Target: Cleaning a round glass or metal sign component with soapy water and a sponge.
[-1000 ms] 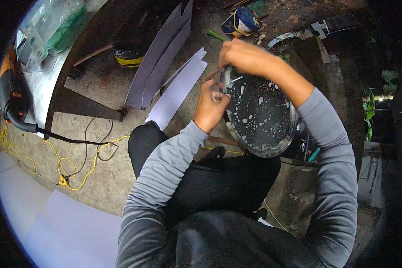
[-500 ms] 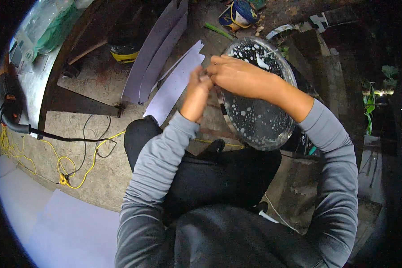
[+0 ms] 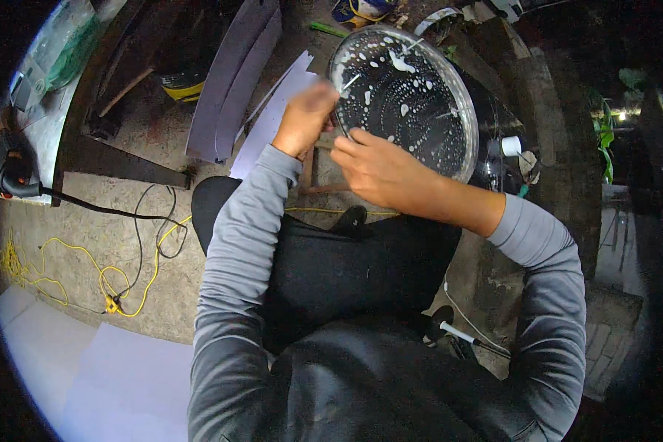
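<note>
A round, glossy black disc (image 3: 412, 85) with a shiny pale rim stands tilted in front of me, spattered with white drops and smears. Against its left edge is my left hand (image 3: 308, 118), the fingers bent and smeared by motion. A thin white stick-like streak (image 3: 351, 82) shows just beyond those fingertips; whether the hand holds it, I cannot tell. My right hand (image 3: 381, 168) is closed at the disc's lower left edge, thumb and fingers drawn together. What lies between them is hidden.
Pale lavender sheets (image 3: 236, 81) lean to the left of the disc, and another sheet (image 3: 136, 379) lies at lower left. Yellow cord (image 3: 157, 261) and black cable loop over the concrete floor. A white cylinder (image 3: 510, 146) stands right of the disc. A power tool (image 3: 15, 173) sits far left.
The disc now appears higher in view and its outline has changed. My right hand has moved down, away from my left, which has shifted up and left.
</note>
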Demonstrator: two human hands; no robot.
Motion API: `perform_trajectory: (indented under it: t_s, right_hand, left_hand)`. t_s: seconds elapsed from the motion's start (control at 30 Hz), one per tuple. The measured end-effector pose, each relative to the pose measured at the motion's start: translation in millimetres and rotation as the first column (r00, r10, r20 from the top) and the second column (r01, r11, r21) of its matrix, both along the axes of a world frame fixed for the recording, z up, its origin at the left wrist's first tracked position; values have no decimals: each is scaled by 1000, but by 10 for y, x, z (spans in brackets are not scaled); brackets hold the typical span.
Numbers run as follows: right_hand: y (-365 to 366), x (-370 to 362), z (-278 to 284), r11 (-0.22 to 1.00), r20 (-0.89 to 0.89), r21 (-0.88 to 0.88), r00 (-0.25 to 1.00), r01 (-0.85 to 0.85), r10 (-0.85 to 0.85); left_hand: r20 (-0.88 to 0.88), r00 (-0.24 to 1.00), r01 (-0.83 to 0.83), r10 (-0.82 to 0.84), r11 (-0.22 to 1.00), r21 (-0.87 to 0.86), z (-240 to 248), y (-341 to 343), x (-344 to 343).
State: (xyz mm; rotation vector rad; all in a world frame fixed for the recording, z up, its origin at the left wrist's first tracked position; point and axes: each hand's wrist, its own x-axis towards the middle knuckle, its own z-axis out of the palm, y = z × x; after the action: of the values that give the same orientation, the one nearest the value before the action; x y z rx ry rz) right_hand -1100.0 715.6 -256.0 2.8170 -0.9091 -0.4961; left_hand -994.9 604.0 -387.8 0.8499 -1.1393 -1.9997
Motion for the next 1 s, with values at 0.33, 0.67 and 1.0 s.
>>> perform_trajectory:
  t_s: [0.33,0.67,1.0]
  right_hand:
    - [800,-185,-46,983,134,-31,975,182,-176]
    - [-57,23,-234,953,206,-187,958,239,-200]
    - [183,-485,31,668,651,306,363,678,-666]
  left_hand:
    - [-42,999,1,-5,997,-76,-60,13,-16]
    - [-25,999,22,-23,999,-33,-21,0,13]
    - [2,996,85,-85,996,-21,-84,12,50]
